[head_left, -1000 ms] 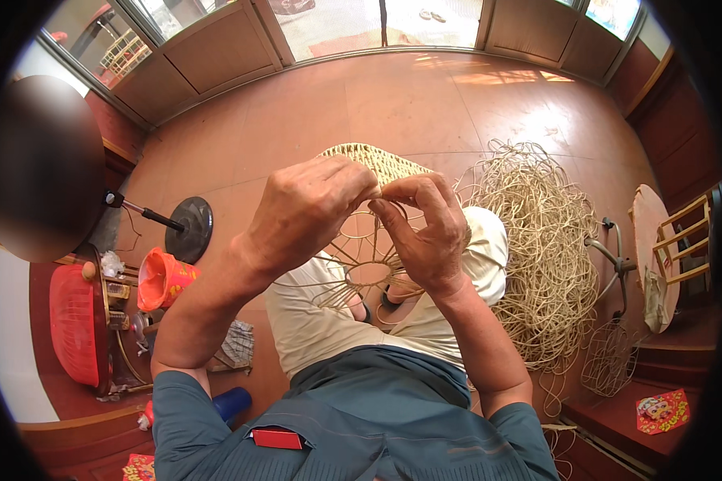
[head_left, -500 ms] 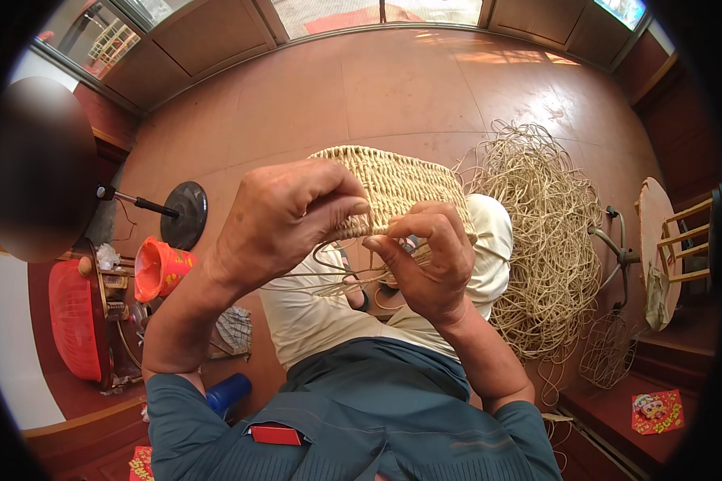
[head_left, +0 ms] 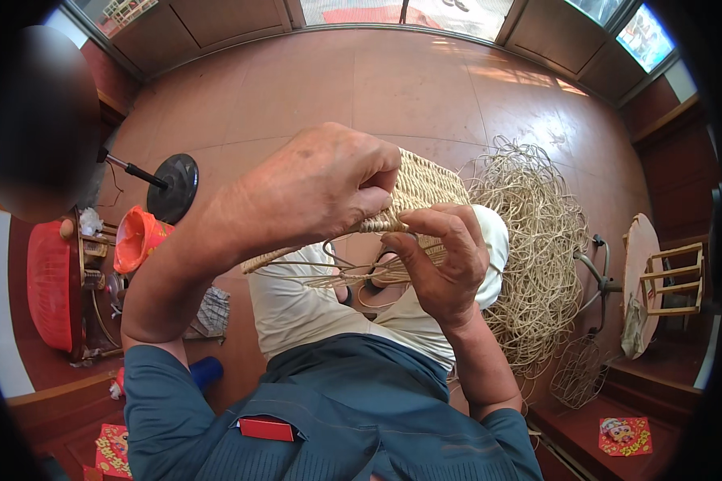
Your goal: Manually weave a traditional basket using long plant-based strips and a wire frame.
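A pale woven cord piece [head_left: 429, 180] is raised over my lap, with its bound rim toward me and a looped frame of bare strands [head_left: 337, 276] below it. My left hand [head_left: 321, 184] is closed on the upper left of the weave, fingers curled at the rim, its back hiding much of the piece. My right hand [head_left: 445, 264] pinches the rim just right of there, thumb under and index finger over it. Beside my right knee, a big tangled heap of cord [head_left: 537, 232] lies on the floor.
At left are a black stand base [head_left: 171, 188], a red bucket [head_left: 136, 244], a red plastic basket [head_left: 48, 284] and a blue object [head_left: 204, 369]. At right stand a round board [head_left: 639, 280], a wooden rack [head_left: 678, 276] and a wire frame [head_left: 578, 369]. Glass doors are ahead.
The woven piece, mostly hidden a second ago, came up into view. Since half a second ago my left hand has moved up and right, covering more weave; my right hand shifted slightly right.
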A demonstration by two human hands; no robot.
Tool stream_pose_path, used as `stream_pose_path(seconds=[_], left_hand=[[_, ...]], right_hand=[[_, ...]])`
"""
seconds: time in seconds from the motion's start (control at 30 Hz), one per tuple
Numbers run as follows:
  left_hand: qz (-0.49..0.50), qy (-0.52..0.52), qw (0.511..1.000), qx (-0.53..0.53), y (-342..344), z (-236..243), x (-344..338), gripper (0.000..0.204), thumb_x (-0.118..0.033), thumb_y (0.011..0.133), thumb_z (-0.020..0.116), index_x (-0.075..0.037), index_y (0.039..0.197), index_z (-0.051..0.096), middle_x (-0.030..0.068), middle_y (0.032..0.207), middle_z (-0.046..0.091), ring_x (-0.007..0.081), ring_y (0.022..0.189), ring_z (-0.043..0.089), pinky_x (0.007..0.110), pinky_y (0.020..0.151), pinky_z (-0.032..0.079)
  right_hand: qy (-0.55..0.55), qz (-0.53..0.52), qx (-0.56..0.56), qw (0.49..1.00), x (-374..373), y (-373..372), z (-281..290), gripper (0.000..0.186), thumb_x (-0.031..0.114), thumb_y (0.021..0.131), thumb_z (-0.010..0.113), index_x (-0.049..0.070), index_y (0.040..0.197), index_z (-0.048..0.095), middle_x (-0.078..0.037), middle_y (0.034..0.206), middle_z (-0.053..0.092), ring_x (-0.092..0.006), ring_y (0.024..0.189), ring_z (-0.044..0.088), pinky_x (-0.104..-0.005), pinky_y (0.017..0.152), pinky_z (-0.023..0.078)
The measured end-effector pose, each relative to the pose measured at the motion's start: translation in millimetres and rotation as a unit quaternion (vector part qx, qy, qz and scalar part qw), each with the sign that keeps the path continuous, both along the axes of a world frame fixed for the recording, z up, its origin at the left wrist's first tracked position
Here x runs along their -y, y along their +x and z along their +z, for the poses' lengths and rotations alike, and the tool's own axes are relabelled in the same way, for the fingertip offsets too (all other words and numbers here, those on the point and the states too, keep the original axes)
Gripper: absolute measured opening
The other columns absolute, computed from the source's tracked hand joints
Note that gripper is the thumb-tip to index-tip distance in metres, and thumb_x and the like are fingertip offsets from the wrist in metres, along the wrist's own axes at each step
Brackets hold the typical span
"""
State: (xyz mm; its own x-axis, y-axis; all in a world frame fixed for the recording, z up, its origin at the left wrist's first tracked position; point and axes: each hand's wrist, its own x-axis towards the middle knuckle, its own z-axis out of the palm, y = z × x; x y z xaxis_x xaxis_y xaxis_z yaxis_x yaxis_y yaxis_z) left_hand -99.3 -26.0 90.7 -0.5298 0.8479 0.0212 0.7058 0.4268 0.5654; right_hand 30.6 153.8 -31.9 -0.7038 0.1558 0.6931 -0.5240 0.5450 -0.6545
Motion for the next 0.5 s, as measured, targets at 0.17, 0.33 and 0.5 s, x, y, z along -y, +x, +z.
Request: stream_pose_path(seconds=[0.17, 0.33, 0.5], left_hand=[[-0.002, 0.000, 1.000, 0.016, -6, -3, 1, 0.021, -0.020, 0.091, 0.073, 0.000, 0.092, 0.070, 0.0198, 0.081, 0.068, 0.0396, 0.078, 0.069, 0.047, 0.072, 0.053], [0.017, -0.008, 1.000, 0.003, -3, -11, 6, 0.020, -0.020, 0.093, 0.077, -0.001, 0.094, 0.071, 0.0175, 0.089, 0.073, 0.0374, 0.085, 0.071, 0.046, 0.077, 0.054], [0.115, 0.184, 0.907, -0.361, 8, -27, 19, 0.026, -0.012, 0.089, 0.088, -0.007, 0.113, 0.078, 0.0114, 0.108, 0.077, 0.0346, 0.103, 0.070, 0.044, 0.088, 0.056]], right_hand=[[0.011, 0.019, 0.038, 0.999, -4, -1, 12, 0.033, 0.003, 0.081, 0.096, 0.007, 0.111, 0.082, -0.003, 0.094, 0.072, -0.0167, 0.079, 0.066, -0.0329, 0.068, 0.056], [0.027, 0.043, 0.053, 0.997, -7, -5, 22, 0.029, 0.002, 0.081, 0.095, 0.006, 0.107, 0.082, -0.003, 0.092, 0.073, -0.0181, 0.077, 0.064, -0.0348, 0.068, 0.055], [0.033, 0.040, 0.048, 0.998, -10, -5, 19, 0.027, 0.003, 0.082, 0.094, 0.006, 0.105, 0.081, -0.003, 0.091, 0.072, -0.0187, 0.075, 0.062, -0.0358, 0.068, 0.055]])
